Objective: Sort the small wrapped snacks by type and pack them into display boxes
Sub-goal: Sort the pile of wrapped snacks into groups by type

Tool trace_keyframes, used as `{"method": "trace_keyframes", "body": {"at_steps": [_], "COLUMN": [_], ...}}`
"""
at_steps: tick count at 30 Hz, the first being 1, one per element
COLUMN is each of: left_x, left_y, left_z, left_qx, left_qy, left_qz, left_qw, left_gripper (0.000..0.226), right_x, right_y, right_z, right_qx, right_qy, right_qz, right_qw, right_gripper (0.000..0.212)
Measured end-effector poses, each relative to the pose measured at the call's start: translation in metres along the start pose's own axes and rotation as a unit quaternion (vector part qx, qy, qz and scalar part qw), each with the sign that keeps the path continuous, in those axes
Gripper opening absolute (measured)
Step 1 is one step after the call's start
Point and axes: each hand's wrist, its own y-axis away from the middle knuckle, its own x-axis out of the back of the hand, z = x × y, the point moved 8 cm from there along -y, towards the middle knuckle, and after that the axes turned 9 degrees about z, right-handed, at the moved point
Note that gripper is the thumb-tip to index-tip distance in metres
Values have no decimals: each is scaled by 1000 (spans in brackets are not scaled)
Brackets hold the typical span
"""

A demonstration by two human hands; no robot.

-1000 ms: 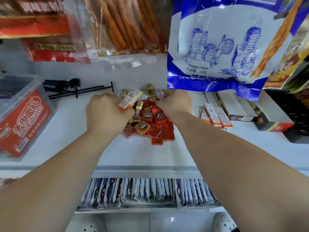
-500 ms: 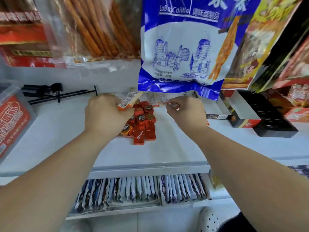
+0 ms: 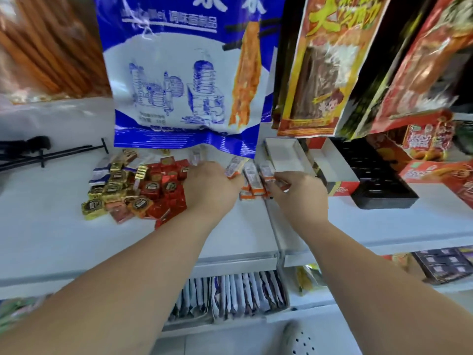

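My left hand and right hand each pinch an orange stick beside a few sorted sticks, while the mixed pile is unsorted and the display box looks unfilled.

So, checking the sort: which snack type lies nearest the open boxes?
The long white bars with orange ends, side by side at the right hand; the red squares and gold squares lie heaped further left.
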Motion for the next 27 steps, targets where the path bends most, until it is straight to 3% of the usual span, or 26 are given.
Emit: {"method": "trace_keyframes", "body": {"at_steps": [7, 12, 16, 19, 23, 27], "left_x": [-23, 0, 42, 75, 108, 124], "left_y": [6, 15, 9, -6, -23, -28], "left_z": [19, 19, -12, -58, -136, -176], "left_qx": [-52, -157, -204, -174, -53, 4], "left_qy": [-72, -82, -72, -123, -145, -136], "left_qz": [-19, -35, 14, 59, 92, 87], "left_qw": [996, 984, 976, 975, 984, 987], "left_gripper": [74, 62, 45, 29, 37, 50], "right_x": [-19, -14, -21, -33, -61, -103], "right_y": [-5, -9, -8, -7, -13, -26], "right_z": [0, -15, -43, -71, -103, -115], "right_qx": [-6, 23, 85, 105, 102, 77], "right_qy": [41, 29, 17, -16, -40, 2], "right_qz": [-12, 7, 4, -25, -81, -149], "right_qw": [999, 999, 996, 994, 991, 986], "right_gripper": [24, 30, 25, 27, 35, 29]}}
